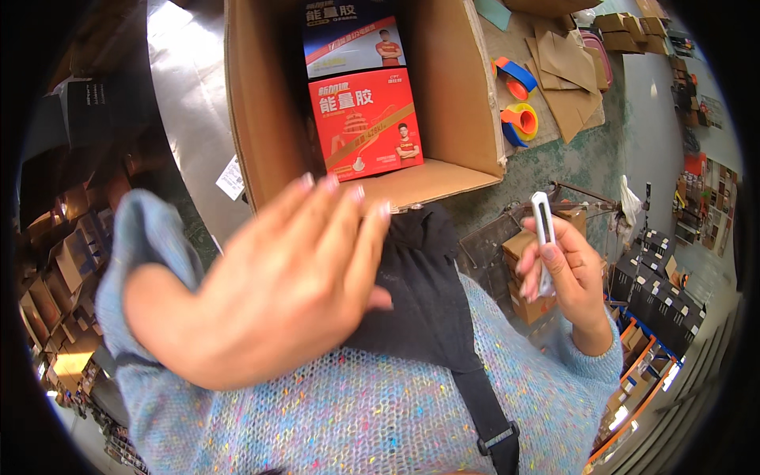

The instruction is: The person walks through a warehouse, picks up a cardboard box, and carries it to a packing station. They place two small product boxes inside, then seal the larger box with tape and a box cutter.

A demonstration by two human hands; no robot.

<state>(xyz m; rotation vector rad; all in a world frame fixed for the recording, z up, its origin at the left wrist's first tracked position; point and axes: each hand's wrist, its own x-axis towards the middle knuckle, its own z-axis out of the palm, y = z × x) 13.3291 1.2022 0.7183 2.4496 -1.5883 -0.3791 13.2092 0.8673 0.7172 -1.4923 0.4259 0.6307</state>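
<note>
An open cardboard carton (484, 89) stands before me, its near side folded low. Inside lie a red printed box (368, 127) and, beyond it, a blue and white printed box (356, 47). My left hand (291, 279), somewhat blurred, is raised over my black apron (409, 297) just short of the carton's near edge, fingers extended and holding nothing. To the right of the apron, my right hand (564, 261) grips a slim, light-coloured box cutter (542, 219) upright. No blade can be made out.
Two tape rolls in dispensers (515, 80) (522, 122) lie right of the carton, near flat cardboard pieces (564, 65). A shiny sheet-like surface (190, 89) with a printed label (231, 178) is at left. Black boxes (659, 291) and a shelving rack (641, 332) stand farther right.
</note>
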